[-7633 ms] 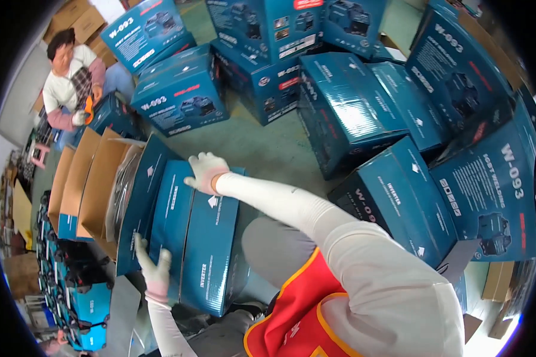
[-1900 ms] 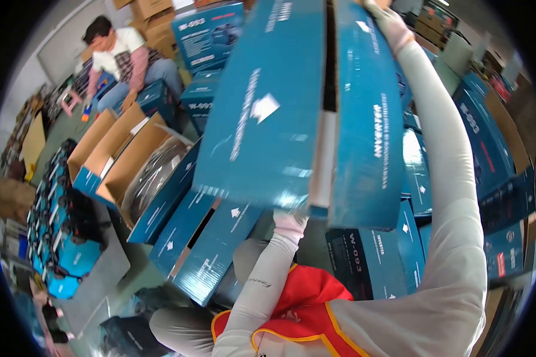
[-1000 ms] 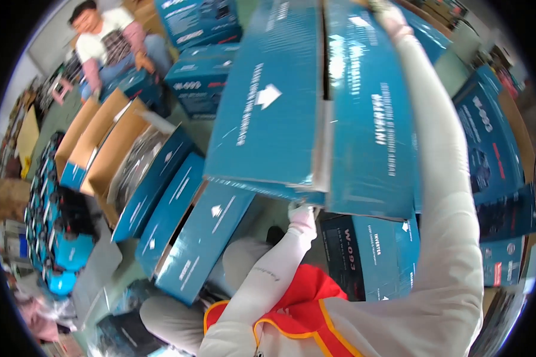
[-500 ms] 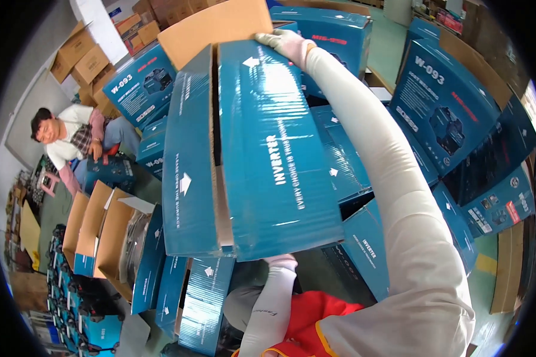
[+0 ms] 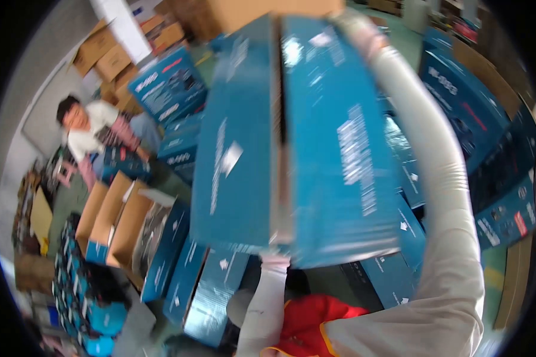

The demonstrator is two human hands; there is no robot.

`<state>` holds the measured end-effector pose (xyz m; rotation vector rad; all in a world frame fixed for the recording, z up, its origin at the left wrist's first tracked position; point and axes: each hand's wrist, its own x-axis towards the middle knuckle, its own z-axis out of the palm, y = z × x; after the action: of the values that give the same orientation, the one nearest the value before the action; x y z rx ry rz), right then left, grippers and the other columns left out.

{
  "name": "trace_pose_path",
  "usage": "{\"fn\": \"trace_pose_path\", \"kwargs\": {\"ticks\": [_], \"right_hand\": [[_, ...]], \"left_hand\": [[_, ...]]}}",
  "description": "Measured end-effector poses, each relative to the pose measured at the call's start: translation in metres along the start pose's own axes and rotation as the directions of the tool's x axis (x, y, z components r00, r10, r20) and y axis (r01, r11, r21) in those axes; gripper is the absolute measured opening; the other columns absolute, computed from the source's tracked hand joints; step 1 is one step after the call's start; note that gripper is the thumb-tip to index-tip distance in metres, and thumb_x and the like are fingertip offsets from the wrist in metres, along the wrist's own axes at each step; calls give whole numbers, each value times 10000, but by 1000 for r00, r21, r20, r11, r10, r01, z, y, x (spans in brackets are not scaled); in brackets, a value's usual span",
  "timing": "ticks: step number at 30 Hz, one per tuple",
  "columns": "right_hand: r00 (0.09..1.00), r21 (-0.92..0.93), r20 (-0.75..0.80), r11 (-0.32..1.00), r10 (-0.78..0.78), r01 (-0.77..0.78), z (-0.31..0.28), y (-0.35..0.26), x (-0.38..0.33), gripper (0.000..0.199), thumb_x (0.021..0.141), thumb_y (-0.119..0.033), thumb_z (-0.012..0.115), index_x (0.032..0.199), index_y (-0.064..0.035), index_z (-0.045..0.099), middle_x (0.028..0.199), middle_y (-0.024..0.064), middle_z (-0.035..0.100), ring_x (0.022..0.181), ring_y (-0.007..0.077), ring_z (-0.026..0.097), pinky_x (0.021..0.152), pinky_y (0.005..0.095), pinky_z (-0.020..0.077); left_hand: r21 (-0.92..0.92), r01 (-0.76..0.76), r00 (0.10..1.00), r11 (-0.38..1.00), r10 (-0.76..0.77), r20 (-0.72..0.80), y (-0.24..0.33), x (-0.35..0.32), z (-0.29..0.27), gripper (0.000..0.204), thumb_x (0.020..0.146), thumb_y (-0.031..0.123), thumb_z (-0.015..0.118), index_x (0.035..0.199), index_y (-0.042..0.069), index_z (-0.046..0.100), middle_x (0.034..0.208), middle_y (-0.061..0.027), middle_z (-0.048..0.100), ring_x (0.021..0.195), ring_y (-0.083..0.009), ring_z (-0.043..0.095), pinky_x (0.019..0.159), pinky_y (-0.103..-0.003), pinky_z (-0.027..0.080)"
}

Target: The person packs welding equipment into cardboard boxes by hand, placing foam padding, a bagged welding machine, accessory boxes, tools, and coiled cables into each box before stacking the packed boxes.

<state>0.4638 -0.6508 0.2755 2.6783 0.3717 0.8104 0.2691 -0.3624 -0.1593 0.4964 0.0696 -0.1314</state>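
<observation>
Let's hold the blue carton (image 5: 333, 149) level: our right hand (image 5: 360, 34) grips its far edge; whether our left hand (image 5: 275, 262) grips, we cannot tell.

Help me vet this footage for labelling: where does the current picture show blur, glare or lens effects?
Head view: the held carton and the right hand look smeared, likely by motion; head view: white glare marks the held carton's far end and the lower carton at left; head view: the corners fall to black around the fisheye's curved rim.
</observation>
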Motion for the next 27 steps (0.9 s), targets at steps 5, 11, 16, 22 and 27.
{"fn": "trace_pose_path", "kwargs": {"ticks": [5, 11, 16, 22, 27], "right_hand": [[991, 512, -130, 854, -35, 97, 14, 148, -19, 629, 967, -307, 471, 1524, -91, 272, 1540, 97, 332, 1348, 230, 415, 1132, 369, 320], [955, 715, 233, 698, -185, -39, -123, 30, -144, 805, 878, -699, 501, 1242, 16, 568, 1223, 161, 594, 1178, 257, 551, 1059, 396, 380], [796, 350, 20, 750, -605, 561, -144, -107, -209, 457, 582, -335, 772, 939, -64, 688, 1132, 135, 599, 1164, 379, 534, 1009, 512, 410], [689, 495, 9, 602, -725, 626, -99, -185, -232, 353, 642, -271, 768, 947, -110, 693, 1079, 76, 614, 1146, 270, 537, 1041, 496, 377], [744, 171, 424, 853, -516, 493, 22, -192, -252, 178, 816, -307, 664, 852, -141, 715, 896, 39, 691, 893, 232, 623, 788, 396, 457]], "left_hand": [[209, 527, 817, 824, -559, 141, -24, -26, 91, 483, 902, 249, 631, 1334, 86, 489, 1312, -100, 553, 1153, -282, 559, 1031, -466, 433], [858, 109, 884, 503, -444, 147, -67, -14, 100, 598, 891, 325, 653, 1280, -68, 426, 1193, -202, 595, 1124, -270, 585, 968, -359, 446], [1000, 20, 950, 8, -311, -16, -41, -40, 130, 562, 883, 299, 595, 1266, -77, 428, 1186, -301, 572, 1140, -413, 557, 963, -433, 435], [878, -477, 877, 33, -55, 478, 52, -110, 121, 418, 876, 232, 615, 1229, 14, 562, 1158, -190, 617, 1093, -359, 585, 948, -423, 468], [719, -415, 834, -558, 83, 546, 174, -202, 70, 599, 683, 157, 751, 1236, 50, 546, 1185, -172, 571, 1206, -399, 487, 1049, -515, 364]]}}
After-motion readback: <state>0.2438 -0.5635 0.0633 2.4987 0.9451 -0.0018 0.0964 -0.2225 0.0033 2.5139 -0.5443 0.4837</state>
